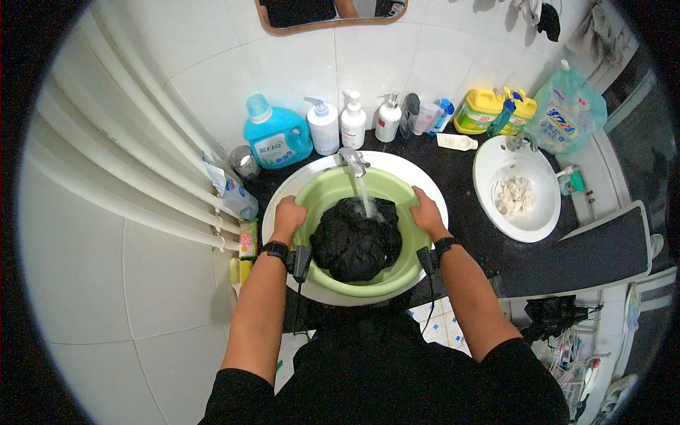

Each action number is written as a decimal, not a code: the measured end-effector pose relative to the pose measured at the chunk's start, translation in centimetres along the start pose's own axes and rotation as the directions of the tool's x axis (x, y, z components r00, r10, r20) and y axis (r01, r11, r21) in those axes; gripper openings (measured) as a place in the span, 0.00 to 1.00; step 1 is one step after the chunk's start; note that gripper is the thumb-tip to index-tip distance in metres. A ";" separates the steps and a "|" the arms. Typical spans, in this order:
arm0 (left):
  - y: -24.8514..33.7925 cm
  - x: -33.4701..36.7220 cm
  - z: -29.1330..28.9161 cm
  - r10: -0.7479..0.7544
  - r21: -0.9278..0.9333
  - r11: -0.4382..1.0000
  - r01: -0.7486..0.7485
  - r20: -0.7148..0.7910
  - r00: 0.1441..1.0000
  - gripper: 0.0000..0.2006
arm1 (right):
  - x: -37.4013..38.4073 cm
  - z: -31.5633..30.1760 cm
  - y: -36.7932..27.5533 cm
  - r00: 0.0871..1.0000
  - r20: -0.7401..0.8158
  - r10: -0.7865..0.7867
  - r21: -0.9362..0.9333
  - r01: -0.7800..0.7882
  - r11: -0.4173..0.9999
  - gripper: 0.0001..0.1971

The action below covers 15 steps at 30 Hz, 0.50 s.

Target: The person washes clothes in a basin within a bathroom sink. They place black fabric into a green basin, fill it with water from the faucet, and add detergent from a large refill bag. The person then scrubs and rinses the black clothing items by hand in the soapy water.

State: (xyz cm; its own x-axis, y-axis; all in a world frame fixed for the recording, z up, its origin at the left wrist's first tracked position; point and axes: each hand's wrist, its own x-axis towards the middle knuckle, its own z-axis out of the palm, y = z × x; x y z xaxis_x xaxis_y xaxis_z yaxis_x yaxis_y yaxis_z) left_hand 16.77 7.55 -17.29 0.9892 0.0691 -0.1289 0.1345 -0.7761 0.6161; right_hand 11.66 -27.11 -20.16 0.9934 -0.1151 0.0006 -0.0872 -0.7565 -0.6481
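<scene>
A light green plastic basin sits in the large white washbasin. Inside it lies a bunched heap of black cloth, wet where water runs onto it from the chrome faucet. On the left rim my left hand is closed, fingers curled round the edge. Opposite, my right hand grips the right rim the same way. Each wrist wears a black strap with a small dark device and a cable hanging down.
Along the wall stand a blue detergent jug, several white pump bottles and yellow jugs. To the right, a smaller white sink holds pale cloth. White pipes run along the left wall.
</scene>
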 end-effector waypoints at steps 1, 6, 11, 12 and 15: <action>0.2 -0.1 0.0 -0.011 -0.024 1.000 0.011 -0.011 1.000 0.14 | 0.0 0.0 0.1 1.000 0.004 0.015 -0.001 -0.015 1.000 0.29; -0.8 0.2 0.4 0.016 0.021 1.000 -0.015 -0.046 0.999 0.15 | 0.0 -0.3 -0.8 0.997 0.038 0.070 0.010 -0.071 0.997 0.28; -0.4 0.2 0.1 0.006 0.015 1.000 -0.005 -0.006 1.000 0.15 | -0.2 -0.4 -0.7 0.999 0.021 0.048 0.025 -0.048 0.999 0.28; -0.3 0.1 0.0 0.000 0.004 1.000 0.000 -0.006 1.000 0.15 | -0.2 -0.4 -0.7 0.999 0.021 0.049 0.025 -0.049 0.998 0.28; 0.0 -0.2 -0.2 -0.004 -0.009 1.000 0.004 -0.012 1.000 0.15 | -0.1 -0.4 -0.8 0.997 0.031 0.073 0.034 -0.074 0.997 0.28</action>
State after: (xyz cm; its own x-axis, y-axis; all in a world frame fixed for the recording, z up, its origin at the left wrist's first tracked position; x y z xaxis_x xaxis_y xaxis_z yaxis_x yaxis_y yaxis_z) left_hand 16.58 7.64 -17.10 0.9893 0.0796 -0.1226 0.1391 -0.7701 0.6226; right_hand 11.60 -26.76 -19.29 0.9862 -0.1501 -0.0701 -0.1579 -0.7238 -0.6717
